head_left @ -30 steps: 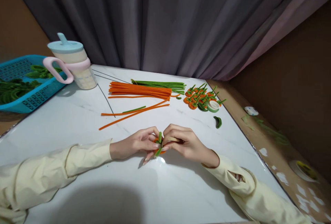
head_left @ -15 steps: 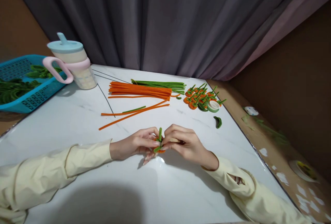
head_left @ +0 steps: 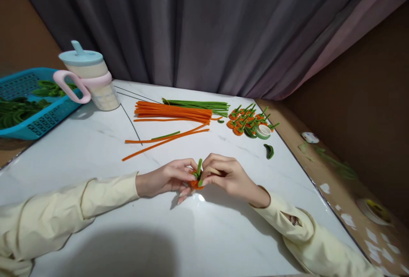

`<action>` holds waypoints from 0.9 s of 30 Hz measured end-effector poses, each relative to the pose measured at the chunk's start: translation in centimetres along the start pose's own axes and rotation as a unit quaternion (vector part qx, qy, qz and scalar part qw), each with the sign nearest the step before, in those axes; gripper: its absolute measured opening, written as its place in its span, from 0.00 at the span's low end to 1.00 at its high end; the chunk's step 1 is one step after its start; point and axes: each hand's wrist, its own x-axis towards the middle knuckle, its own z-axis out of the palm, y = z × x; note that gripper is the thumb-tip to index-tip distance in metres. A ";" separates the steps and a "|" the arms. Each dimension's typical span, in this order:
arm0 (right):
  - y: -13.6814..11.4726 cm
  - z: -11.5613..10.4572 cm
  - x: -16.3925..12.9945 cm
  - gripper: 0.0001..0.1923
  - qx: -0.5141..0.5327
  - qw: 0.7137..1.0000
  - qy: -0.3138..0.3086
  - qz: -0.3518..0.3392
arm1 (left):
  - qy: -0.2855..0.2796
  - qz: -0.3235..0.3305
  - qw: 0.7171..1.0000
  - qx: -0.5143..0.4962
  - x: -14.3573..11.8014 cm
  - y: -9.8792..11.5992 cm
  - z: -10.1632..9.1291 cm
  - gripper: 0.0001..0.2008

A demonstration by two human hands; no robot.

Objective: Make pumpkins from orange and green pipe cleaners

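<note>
"While both of my hands are busy, ask what you like."

"What have you got there?"

"A small orange coil with a green stem [head_left: 198,176], pinched between the two hands just above the surface [head_left: 96,149], at about 6 o'clock from the stacked stems. My left hand [head_left: 166,177] has its grip closed on the orange side; my right hand [head_left: 225,175] has its grip closed on the other side, fingertips meeting at the green piece, which stands up between them."

"How far along does it look?"

"I judge this piece as nearly shaped: orange is already wound and the green is in, but it is not yet set down. At 1 o'clock lies a cluster of finished orange pieces [head_left: 247,121] with green stalks, beside a roll of green tape [head_left: 263,131]. A loose green bit [head_left: 269,151] lies nearer me."

"And what is left?"

"Plenty, I would say. A bundle of orange stems [head_left: 172,111] lies at 12 o'clock, with green stems [head_left: 198,104] just behind it, and a few loose orange stems [head_left: 166,139] closer in. At 10 o'clock stand a cup [head_left: 91,76] and a blue basket [head_left: 38,121] holding green pieces."
</note>
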 end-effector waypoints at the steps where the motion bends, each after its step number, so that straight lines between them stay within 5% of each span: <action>1: 0.0 -0.1 0.1 0.09 0.026 0.999 -0.013 0.029 | -0.001 0.005 1.000 0.009 0.0 0.0 0.1 0.07; 9: -0.5 -0.7 0.5 0.15 0.087 0.975 -0.039 0.201 | 0.015 0.081 0.985 0.150 -0.7 -0.4 1.0 0.10; 19: -0.6 -0.5 0.2 0.09 0.049 0.970 -0.018 0.236 | 0.043 0.120 0.926 0.356 -1.1 -1.2 0.5 0.09; 27: -1.0 -0.1 -0.1 0.12 -0.020 0.983 0.017 0.183 | 0.069 0.146 0.927 0.338 -1.0 -1.0 1.0 0.12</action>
